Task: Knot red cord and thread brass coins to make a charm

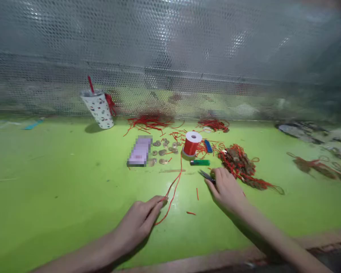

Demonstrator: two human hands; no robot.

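One red cord (178, 178), running from spool (190, 147) to left hand (140, 217), whose fingertips are pinching it; dark snips (206, 176), which the right hand (227, 187) is gripping between thumb and fingers, near green lighter (201, 162).

On your table (59, 189), you've got spool (190, 147) ctr, coins (162, 152) L of it, lighter (201, 162) front-R, coin-string pile (237, 161) R of both, cup (98, 110) back L, mesh screen (159, 49) behind.
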